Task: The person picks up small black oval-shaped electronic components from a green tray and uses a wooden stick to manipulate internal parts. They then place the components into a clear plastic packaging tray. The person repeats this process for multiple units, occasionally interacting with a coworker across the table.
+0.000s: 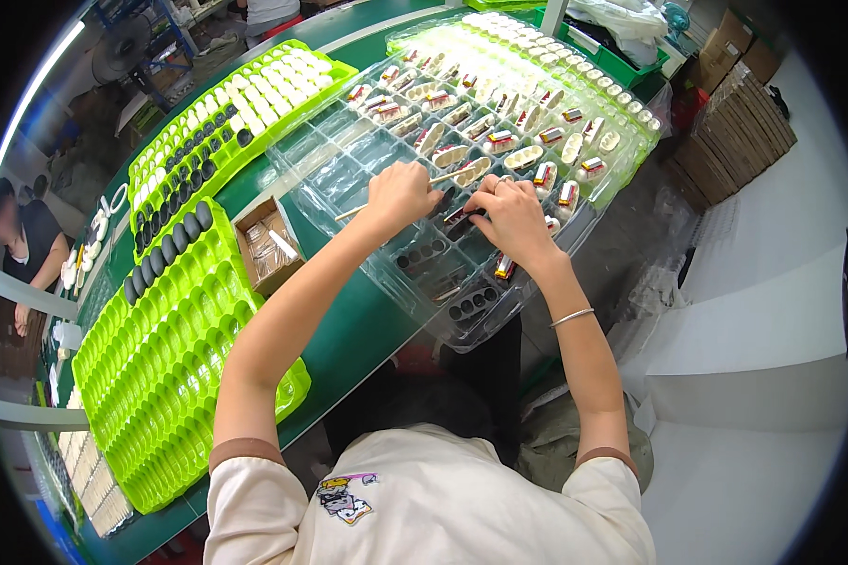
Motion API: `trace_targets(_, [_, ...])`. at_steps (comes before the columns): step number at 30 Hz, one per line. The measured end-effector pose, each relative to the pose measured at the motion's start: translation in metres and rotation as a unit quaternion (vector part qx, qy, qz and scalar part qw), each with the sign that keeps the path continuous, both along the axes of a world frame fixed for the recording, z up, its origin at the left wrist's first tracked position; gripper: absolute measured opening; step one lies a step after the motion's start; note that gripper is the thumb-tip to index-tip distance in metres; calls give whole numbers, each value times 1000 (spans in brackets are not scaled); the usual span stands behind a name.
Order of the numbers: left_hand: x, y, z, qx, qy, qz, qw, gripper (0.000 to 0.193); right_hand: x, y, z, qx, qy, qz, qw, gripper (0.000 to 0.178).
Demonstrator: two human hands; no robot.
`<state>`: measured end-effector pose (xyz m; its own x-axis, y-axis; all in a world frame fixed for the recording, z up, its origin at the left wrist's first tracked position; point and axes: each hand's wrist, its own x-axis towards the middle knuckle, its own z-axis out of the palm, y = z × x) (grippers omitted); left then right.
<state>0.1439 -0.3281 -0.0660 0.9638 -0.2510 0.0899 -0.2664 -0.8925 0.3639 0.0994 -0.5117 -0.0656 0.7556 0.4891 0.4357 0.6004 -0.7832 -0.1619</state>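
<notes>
My left hand (400,196) is closed round a thin wooden stick (353,213), whose far tip reaches toward my right hand. With fingers bent and pinched, my right hand (513,218) grips a small dark oval piece (457,216), partly hidden under the fingertips. Both hands are over a clear plastic compartment tray (349,137). White oval pieces (528,157) with small red-and-silver cylinders fill many of its compartments. Black oval pieces with round hollows (471,303) lie in the compartments nearest me.
To the left, a bright green moulded tray (160,377) carries a row of black ovals (168,250); another green tray (283,71) holds white and black ones. A small cardboard box (269,247) stands between. Cardboard stacks (735,137) are at right. Another person (42,245) sits far left.
</notes>
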Motion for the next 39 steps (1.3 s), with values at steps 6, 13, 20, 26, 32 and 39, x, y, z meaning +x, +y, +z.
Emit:
trace_targets(6, [-2, -3, -2, 15, -17, 6, 1000, 25, -3, -12, 26, 136, 12, 10, 991, 9])
trace_targets(13, [-1, 23, 28, -115, 60, 55, 990, 27, -4, -10, 63, 259, 157, 65, 951, 13])
trace_targets(20, [-34, 56, 24, -42, 79, -7, 996, 25, 42, 36, 59, 310, 154, 65, 936, 13])
trace_targets(26, [-79, 60, 28, -17, -15, -28, 999, 23, 88, 104, 30, 114, 202, 129, 964, 16])
trace_targets(32, [-105, 43, 40, -48, 8, -82, 995, 16, 100, 123, 8, -17, 176, 155, 972, 20])
trace_targets(39, [-82, -6, 32, -97, 44, -120, 987, 19, 67, 18, 45, 125, 220, 82, 964, 21])
